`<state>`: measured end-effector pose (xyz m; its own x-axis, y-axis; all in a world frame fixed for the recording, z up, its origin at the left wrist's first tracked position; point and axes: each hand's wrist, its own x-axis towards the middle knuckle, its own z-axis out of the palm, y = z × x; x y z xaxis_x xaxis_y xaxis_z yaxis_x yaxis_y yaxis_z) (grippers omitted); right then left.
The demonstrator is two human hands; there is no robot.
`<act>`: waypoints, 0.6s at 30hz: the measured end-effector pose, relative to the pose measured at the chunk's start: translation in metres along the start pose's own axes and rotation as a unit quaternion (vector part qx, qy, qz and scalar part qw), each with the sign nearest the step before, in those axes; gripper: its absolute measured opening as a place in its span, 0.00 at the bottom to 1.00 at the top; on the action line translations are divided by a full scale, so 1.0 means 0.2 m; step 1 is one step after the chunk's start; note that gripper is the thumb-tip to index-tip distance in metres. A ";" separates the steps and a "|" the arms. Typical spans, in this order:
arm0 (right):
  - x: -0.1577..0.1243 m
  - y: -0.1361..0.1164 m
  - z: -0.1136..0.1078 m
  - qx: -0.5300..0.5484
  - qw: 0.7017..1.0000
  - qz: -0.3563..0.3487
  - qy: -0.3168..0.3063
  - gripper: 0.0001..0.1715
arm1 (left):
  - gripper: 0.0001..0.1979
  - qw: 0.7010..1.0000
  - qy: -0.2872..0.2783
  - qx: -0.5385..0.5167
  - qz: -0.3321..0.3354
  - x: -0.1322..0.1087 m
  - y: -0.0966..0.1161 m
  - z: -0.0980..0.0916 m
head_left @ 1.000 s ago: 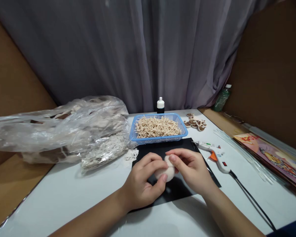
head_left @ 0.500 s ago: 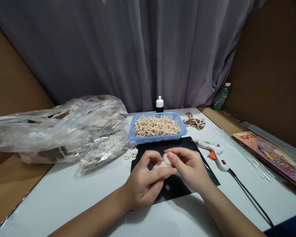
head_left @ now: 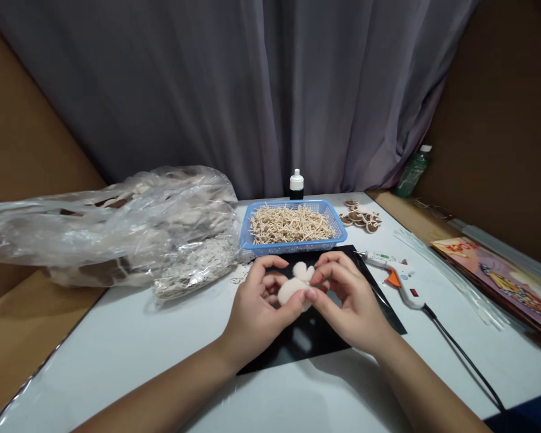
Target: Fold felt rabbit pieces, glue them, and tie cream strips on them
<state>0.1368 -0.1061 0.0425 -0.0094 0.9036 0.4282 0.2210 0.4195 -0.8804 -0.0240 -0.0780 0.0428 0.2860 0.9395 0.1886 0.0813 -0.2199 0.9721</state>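
Between both hands, over a black sheet, is a small cream-white fuzzy piece with rounded lobes, like felt. My left hand grips its left side, thumb in front and fingers curled behind. My right hand pinches its right side with thumb and fingertips. Behind the hands a blue plastic basket holds a heap of short beige twisted strands. To the right lies a white glue gun with an orange trigger, its nozzle toward the sheet's edge.
Plastic bags of pale and brown pieces fill the left. Small brown-and-white round pieces sit right of the basket, a white-capped bottle behind it. Glue sticks, a butterfly-covered book and a green bottle are at right. A black cord runs frontward.
Both hands have shifted their fingers on the fuzzy piece, turning it so more of its lobes show. The view has shifted slightly.
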 end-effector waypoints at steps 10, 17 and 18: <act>0.00 0.05 -0.02 -0.198 0.973 -0.093 -0.073 0.06 | 0.27 0.982 -0.002 0.181 0.049 -0.01 0.01 0.02; 0.03 0.02 -0.08 -0.199 0.963 -0.088 -0.158 0.06 | 0.31 0.965 -0.070 0.246 0.052 -0.02 0.05 0.03; 0.03 0.01 -0.10 -0.197 0.960 -0.088 -0.178 0.06 | 0.32 0.965 -0.082 0.246 0.047 -0.02 0.06 0.03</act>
<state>0.1558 -0.1008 0.0474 -0.3967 0.8240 0.4046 0.5370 0.5657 -0.6258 -0.0192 -0.0852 0.0528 0.4574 0.8643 0.2094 0.4794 -0.4379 0.7605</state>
